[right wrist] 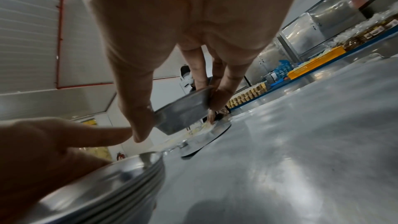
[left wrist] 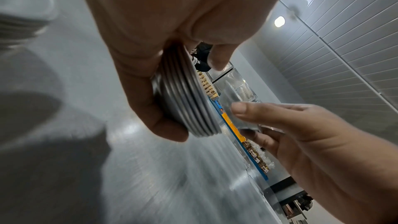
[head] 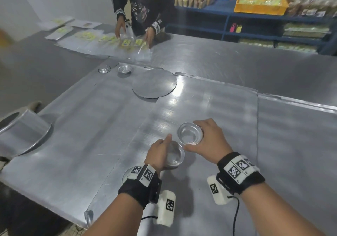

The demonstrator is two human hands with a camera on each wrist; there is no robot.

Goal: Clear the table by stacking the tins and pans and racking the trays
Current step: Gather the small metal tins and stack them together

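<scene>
The left hand (head: pixel 160 153) grips a stack of small round metal tins (head: pixel 174 156) above the steel table (head: pixel 218 68); the right hand (head: pixel 209 139) pinches one shallow tin (head: pixel 189 135) just beside it. Two small tins (head: pixel 125 69) and a flat round metal disc (head: pixel 154 83) lie farther off.

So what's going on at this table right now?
A person is nesting small tins. The left hand grips a stack of tins, and the right hand holds a single tin just beside it, not yet on the stack. Two more small tins and a round pan wait farther back on the metal table.
</scene>
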